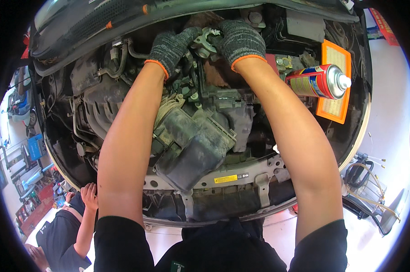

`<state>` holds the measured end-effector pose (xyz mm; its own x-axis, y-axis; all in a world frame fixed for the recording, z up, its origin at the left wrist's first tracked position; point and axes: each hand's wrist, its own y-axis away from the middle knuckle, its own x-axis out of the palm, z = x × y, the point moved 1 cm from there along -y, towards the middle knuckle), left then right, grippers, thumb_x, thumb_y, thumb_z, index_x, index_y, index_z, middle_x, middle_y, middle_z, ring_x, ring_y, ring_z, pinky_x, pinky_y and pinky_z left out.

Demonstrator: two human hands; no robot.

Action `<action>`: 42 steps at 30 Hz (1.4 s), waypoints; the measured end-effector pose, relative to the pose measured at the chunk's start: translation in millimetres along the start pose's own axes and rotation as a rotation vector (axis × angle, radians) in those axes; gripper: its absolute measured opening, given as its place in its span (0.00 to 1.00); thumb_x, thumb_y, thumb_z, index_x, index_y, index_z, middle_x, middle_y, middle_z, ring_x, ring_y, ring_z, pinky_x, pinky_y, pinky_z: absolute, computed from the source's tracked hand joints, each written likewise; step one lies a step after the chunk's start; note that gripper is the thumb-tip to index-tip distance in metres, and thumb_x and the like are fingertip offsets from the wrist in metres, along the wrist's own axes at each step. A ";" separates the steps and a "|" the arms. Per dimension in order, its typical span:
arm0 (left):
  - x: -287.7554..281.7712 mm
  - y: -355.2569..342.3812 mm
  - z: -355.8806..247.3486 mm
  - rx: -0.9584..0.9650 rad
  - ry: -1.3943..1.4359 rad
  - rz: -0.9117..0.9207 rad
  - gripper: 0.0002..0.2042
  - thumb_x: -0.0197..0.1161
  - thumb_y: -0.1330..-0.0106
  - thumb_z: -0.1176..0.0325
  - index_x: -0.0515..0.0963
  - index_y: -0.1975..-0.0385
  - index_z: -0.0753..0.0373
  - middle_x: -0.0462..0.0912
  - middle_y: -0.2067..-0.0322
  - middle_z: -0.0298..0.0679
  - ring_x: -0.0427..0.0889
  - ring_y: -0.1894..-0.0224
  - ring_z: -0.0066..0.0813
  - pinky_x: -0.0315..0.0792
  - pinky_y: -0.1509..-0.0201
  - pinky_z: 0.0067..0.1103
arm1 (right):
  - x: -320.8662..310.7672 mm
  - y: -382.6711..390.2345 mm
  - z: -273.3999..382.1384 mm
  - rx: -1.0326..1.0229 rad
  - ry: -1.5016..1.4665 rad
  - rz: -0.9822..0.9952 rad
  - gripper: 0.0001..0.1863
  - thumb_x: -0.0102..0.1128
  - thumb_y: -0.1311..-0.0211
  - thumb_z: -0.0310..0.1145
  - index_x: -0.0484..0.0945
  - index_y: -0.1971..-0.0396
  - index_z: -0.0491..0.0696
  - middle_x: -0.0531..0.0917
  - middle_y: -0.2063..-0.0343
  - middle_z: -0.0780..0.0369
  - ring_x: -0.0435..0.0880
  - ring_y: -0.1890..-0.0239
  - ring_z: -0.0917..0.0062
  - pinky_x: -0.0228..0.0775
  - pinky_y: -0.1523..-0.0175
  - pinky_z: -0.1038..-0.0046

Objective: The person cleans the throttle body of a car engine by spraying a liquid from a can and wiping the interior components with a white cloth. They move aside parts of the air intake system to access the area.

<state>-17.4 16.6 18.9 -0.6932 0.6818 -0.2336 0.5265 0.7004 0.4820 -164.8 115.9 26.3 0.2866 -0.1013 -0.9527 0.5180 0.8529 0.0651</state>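
Note:
My left hand (171, 47), in a grey knit glove with an orange cuff, is deep in the engine bay, fingers curled beside a silver metal fitting (205, 44); what they grip is hidden. My right hand (241, 43), gloved alike, is closed on that fitting's right side. Below lies a dark, dusty plastic air box (193, 152), set at an angle. At the right, a red spray can (318, 81) lies on its side over an orange-framed air filter (332, 115).
The raised bay's rear trim (78, 38) holds orange-handled tools. The front crossmember (164, 181) spans below the engine. A co-worker (66, 235) is at lower left, a hand near the car's edge. Hoses and equipment (363, 181) stand at right; shelving (28, 154) at left.

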 end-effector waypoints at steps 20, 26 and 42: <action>-4.9 -3.5 8.4 0.175 -0.084 -0.005 0.15 0.58 0.35 0.61 0.80 0.53 0.60 0.83 0.62 0.40 0.81 0.67 0.30 0.73 0.65 0.26 | -44.6 92.4 4.6 0.047 -0.754 0.141 0.14 0.60 0.44 0.40 0.80 0.61 0.47 0.84 0.61 0.55 0.83 0.59 0.61 0.76 0.56 0.65; -19.3 -23.8 28.1 0.637 -1.028 -0.019 0.21 0.50 0.38 0.77 0.73 0.44 0.56 0.82 0.52 0.44 0.82 0.53 0.42 0.74 0.47 0.30 | -60.3 224.1 -45.3 0.294 -1.009 -0.022 0.17 0.64 0.42 0.29 0.78 0.53 0.42 0.83 0.58 0.58 0.82 0.54 0.75 0.73 0.48 0.74; -22.5 -22.7 28.3 0.295 -0.092 -0.033 0.13 0.57 0.33 0.66 0.81 0.52 0.60 0.82 0.58 0.37 0.79 0.61 0.22 0.72 0.56 0.22 | -114.7 237.8 -156.3 0.271 -0.069 -0.798 0.32 0.64 0.51 0.24 0.71 0.41 0.46 0.73 0.45 0.51 0.71 0.41 0.58 0.63 0.35 0.63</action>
<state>0.2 -8.7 -10.6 -0.6716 0.6647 -0.3272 0.6342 0.7441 0.2100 -200.5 410.4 104.6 -0.2038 -0.6597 -0.7234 0.7588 0.3604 -0.5425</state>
